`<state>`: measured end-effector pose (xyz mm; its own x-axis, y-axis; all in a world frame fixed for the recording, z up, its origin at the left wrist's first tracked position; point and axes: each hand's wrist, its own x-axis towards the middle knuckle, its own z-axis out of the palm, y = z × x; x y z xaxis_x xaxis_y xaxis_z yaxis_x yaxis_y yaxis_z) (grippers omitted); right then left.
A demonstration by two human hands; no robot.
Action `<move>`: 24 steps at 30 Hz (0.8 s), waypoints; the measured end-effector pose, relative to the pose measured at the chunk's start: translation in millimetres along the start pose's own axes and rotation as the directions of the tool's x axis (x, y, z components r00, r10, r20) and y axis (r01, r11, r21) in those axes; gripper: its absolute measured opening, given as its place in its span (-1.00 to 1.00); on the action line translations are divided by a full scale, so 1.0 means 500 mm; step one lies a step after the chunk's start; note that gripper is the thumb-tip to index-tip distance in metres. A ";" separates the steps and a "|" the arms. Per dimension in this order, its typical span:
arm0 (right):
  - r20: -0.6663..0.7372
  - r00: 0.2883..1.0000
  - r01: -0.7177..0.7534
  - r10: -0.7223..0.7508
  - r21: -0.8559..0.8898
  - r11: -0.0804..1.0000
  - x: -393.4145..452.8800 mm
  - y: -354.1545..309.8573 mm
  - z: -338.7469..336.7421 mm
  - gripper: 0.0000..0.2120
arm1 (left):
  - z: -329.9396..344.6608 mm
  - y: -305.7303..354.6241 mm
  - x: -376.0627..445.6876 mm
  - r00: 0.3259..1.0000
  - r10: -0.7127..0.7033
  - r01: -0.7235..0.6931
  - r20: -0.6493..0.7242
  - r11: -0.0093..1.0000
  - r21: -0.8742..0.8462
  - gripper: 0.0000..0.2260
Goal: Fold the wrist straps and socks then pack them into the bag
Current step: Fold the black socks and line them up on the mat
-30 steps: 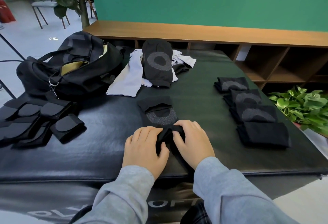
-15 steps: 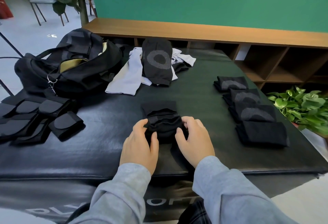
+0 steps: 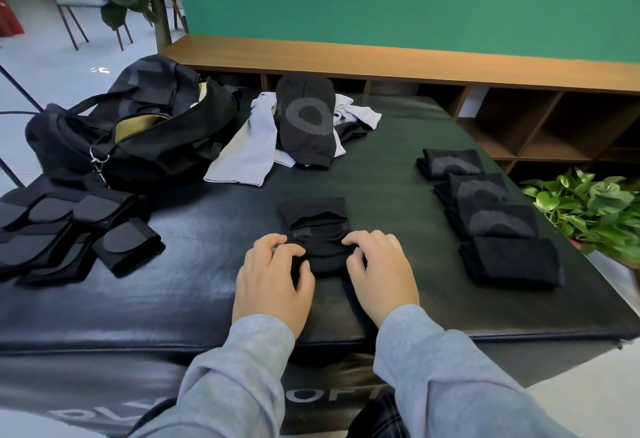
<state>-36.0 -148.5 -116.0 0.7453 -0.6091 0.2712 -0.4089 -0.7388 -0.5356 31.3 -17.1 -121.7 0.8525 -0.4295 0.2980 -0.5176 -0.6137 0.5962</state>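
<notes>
Two hands are on the half-folded black sock (image 3: 317, 236) I am working, near the front middle of the black padded table (image 3: 194, 299). My left hand (image 3: 273, 278) pinches its left edge with fingers curled; my right hand (image 3: 379, 269) curls its fingers on the right edge. Right of this sock, well apart, I see four folded black socks (image 3: 491, 215) in a row. Beyond it lies the unfolded pile: a black sock with a grey ring (image 3: 306, 122) on pale socks (image 3: 249, 146). Left of the pile sits the open black bag (image 3: 114, 125), and folded wrist straps (image 3: 69, 229) lie in front of the bag.
</notes>
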 end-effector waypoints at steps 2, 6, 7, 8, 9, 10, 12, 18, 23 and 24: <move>0.014 1.000 -0.008 0.008 -0.010 1.000 0.001 0.000 0.000 -0.71 | -0.003 0.004 0.002 0.998 0.021 -0.025 0.059 0.997 0.067 -0.72; 0.100 0.995 -0.002 0.002 0.004 1.000 0.001 -0.006 -0.011 -0.61 | -0.009 0.007 0.010 0.987 0.040 -0.064 0.155 0.987 0.149 -0.62; 0.117 0.993 0.001 -0.002 0.000 1.000 0.001 -0.006 -0.013 -0.58 | -0.010 0.008 0.011 0.986 0.038 -0.063 0.161 0.986 0.153 -0.62; 0.127 0.992 0.004 -0.002 -0.012 1.000 0.001 -0.006 -0.014 -0.56 | -0.010 0.008 0.011 0.987 0.032 -0.056 0.158 0.987 0.151 -0.63; 0.130 0.992 0.004 0.000 -0.028 1.000 0.002 -0.005 -0.013 -0.54 | -0.010 0.007 0.012 0.988 0.025 -0.047 0.150 0.988 0.145 -0.63; 0.123 0.992 0.001 0.005 -0.043 0.999 0.001 -0.005 -0.011 -0.54 | -0.010 0.007 0.012 0.990 0.017 -0.037 0.141 0.990 0.138 -0.63; 0.081 0.997 -0.006 0.011 -0.060 0.998 0.000 -0.003 -0.007 -0.58 | -0.009 0.006 0.012 0.991 0.005 -0.021 0.132 0.992 0.126 -0.63; 0.030 0.999 -0.039 0.038 0.015 0.999 0.001 -0.003 -0.007 -0.84 | -0.002 -0.001 0.012 0.997 -0.009 0.004 0.071 0.997 0.080 -0.79; -0.019 0.998 -0.060 0.064 0.159 0.985 -0.004 -0.001 -0.012 -0.91 | 0.004 -0.008 0.004 0.999 0.033 -0.032 -0.041 0.999 0.012 -0.90; -0.027 0.998 -0.052 0.059 0.188 0.981 -0.007 0.000 -0.013 -0.93 | 0.004 -0.009 0.003 0.998 0.035 -0.036 -0.053 0.999 -0.012 -0.91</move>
<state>-41.7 -148.2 -111.5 0.7053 -0.6590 0.2612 -0.3412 -0.6385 -0.6898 34.9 -16.4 -125.7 0.8363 -0.4150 0.3584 -0.5472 -0.5895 0.5942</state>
